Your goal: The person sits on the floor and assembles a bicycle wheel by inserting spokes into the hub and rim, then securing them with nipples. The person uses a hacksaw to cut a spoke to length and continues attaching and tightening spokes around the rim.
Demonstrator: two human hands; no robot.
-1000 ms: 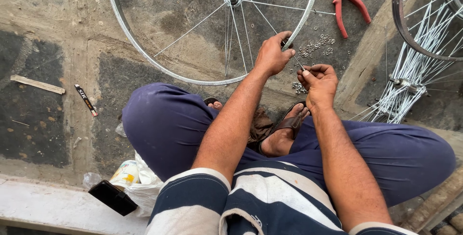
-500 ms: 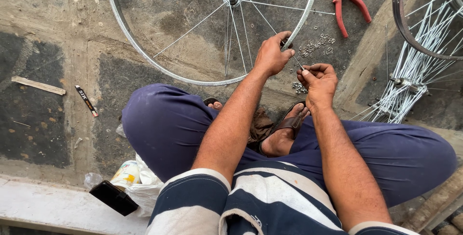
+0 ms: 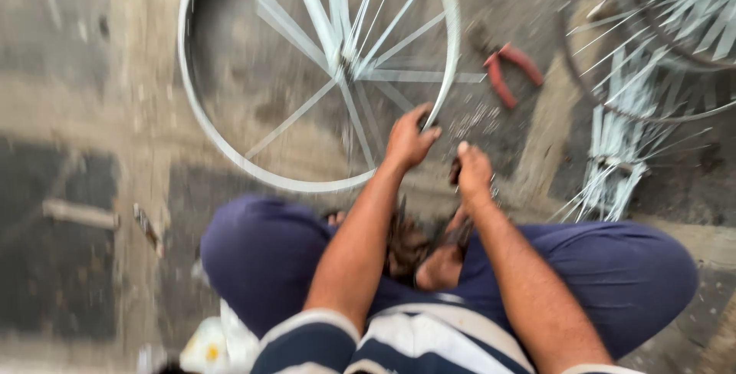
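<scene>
I sit cross-legged on a concrete floor with a silver bicycle wheel (image 3: 230,155) lying flat in front of me; its spokes meet at the hub (image 3: 343,63). My left hand (image 3: 409,141) is closed on the near right part of the rim. My right hand (image 3: 472,175) is just to its right, fingers pinched on a small dark piece that is too blurred to identify. The whole view is smeared by motion.
Red-handled pliers (image 3: 512,75) lie beyond the hands, with small metal bits (image 3: 475,122) scattered near them. A second wheel and a bundle of loose spokes (image 3: 622,136) lie at the right. A wooden stick (image 3: 79,214) and a thin tool (image 3: 147,229) lie left; a plastic bag (image 3: 208,343) is by my knee.
The view has tilted and gone blurry, so the wheel hub now sits lower in the picture. Both hands stay at the rim, the right one a little closer to the left.
</scene>
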